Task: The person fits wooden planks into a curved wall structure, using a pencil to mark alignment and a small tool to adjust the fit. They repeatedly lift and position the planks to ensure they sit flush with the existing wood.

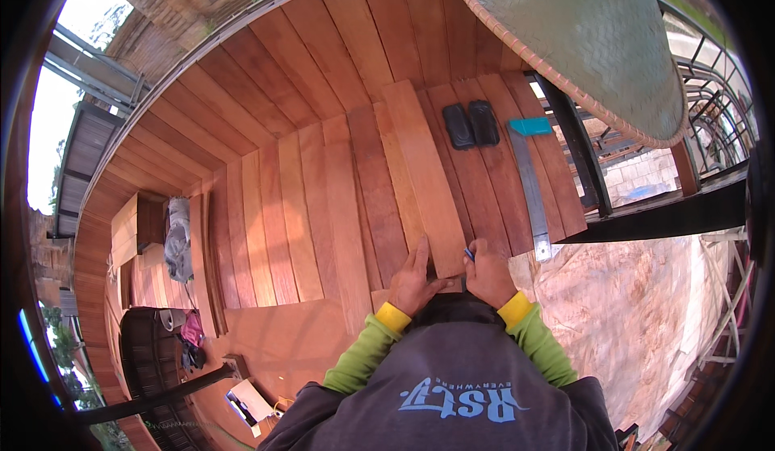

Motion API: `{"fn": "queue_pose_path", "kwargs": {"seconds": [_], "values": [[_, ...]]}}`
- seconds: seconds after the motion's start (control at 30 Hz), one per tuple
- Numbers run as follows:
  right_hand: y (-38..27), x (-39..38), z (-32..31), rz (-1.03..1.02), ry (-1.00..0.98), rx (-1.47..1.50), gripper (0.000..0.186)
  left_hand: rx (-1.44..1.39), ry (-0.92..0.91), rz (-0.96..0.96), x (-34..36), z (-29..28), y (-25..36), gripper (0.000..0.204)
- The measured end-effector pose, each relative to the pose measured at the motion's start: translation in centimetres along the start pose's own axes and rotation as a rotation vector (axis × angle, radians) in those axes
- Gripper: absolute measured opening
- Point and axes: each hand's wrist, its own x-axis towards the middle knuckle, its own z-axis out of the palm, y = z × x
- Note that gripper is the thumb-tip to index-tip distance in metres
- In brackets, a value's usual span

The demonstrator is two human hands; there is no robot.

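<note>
Curved bench of reddish-brown wooden slats (pixel 295 217) fills most of the view, its slatted back bending around the far side. Broad pale-green woven hat with a pink-stitched rim (pixel 581 43) covers part of the upper right.

Loose flat reddish-brown wooden plank (pixel 424 176) lies lengthwise over the slats, far end up by the back, near end between the two hands at the bench's front edge. Steel square with a flat grey blade and teal stock (pixel 529 180) lies to its right, well apart from it, blade tip reaching past the slat ends. Crumpled grey cloth-like bundle (pixel 178 241) sits far left.

Left hand (pixel 413 281): fingers fairly straight, laid at the plank's near left corner, thumb toward its end; cannot tell whether it grips. Right hand (pixel 488 272): curled just beside the near right corner, pinching a slim blue pen-like tool (pixel 469 253), tip near the plank's edge; contact unclear. Two black rounded oblong objects (pixel 471 125) lie side by side between plank and square.
</note>
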Motion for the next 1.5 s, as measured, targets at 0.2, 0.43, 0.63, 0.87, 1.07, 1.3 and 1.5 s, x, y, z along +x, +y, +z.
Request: {"fn": "queue_pose_path", "kwargs": {"seconds": [0.2,0.43,0.63,0.87,1.07,1.3,1.5], "values": [[0.3,0.1,0.2,-0.044,-0.015,-0.061,0.025,-0.051,-0.015,-0.034,-0.5,0.4,-0.4,0.099],[2.4,0.0,0.3,-0.121,0.047,0.010,0.028,-0.109,-0.022,-0.078,-0.3,0.6,0.3,0.096],[4.4,1.7,-0.7,-0.163,0.196,0.158,0.022,-0.089,0.022,-0.130,-0.6,0.3,-0.3,0.103],[7.5,5.0,-1.2,-0.306,0.311,0.276,0.018,-0.103,0.150,-0.202,-3.6,0.8,0.4,0.108],[7.0,4.8,-2.2,-0.347,0.257,0.150,0.026,-0.139,0.503,-0.354,-8.1,1.5,1.6,0.085],[5.8,4.5,-2.6,-0.460,0.245,0.173,0.025,-0.249,0.838,-0.544,-13.9,5.5,1.1,0.044],[6.6,5.5,-2.4,-0.530,0.232,0.142,0.026,-0.514,0.931,-0.981,-18.5,12.4,-2.3,0.031]]}}
